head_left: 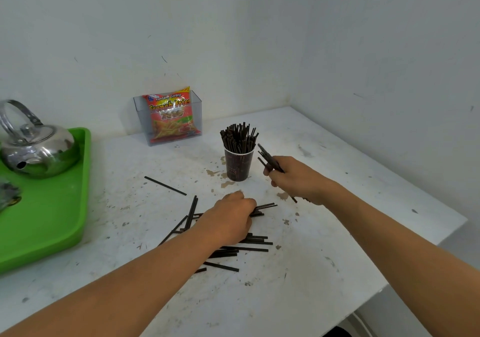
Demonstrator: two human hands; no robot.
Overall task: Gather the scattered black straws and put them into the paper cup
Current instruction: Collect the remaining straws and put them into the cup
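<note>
Now the right hand (291, 178) clamps a straw bundle (268, 158) just right of the cup (237, 166), tips slanting toward it; the left hand (231, 217) covers loose straws (249, 243), grip unclear

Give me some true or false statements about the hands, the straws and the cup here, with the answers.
1. The right hand holds a bunch of black straws. True.
2. The paper cup is empty. False: it is packed with upright straws.
3. The kettle sits on the green tray. True.
4. The left hand is raised above the cup. False: it grips scattered straws down on the table.
</note>
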